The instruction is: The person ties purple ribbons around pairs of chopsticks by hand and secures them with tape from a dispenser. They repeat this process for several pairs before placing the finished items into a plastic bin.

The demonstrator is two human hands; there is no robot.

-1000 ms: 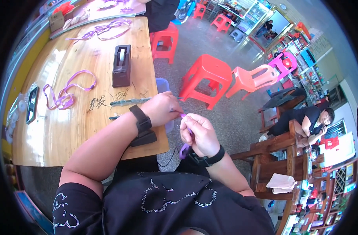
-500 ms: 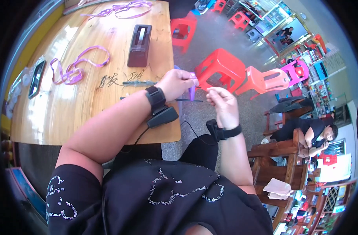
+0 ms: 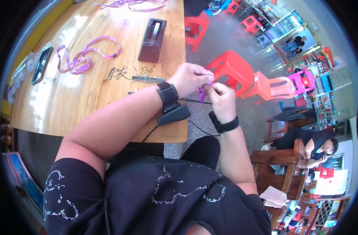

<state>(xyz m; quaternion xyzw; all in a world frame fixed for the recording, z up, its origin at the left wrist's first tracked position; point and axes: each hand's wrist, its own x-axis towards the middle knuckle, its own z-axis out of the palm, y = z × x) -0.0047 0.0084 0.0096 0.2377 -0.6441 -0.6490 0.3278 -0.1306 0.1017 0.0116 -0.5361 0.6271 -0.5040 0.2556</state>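
Hands work close together just beyond the table (image 3: 92,91) edge: the left hand (image 3: 192,79) pinches a purple ribbon (image 3: 202,95), which hangs beneath it, while the right hand (image 3: 223,102) has its fingertips set narrow at the same ribbon, its grip too small to tell. On the tabletop lie a lavender lanyard (image 3: 81,65) and a black tape dispenser (image 3: 149,54); farther out stands a red stool (image 3: 233,64).

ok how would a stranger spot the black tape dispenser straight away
Start with the big wooden table on the left. Look along its right edge, beyond the left hand, for the black tape dispenser. Unlike the flat black slab near the opposite edge, it's a chunky block with pale tape in its top.
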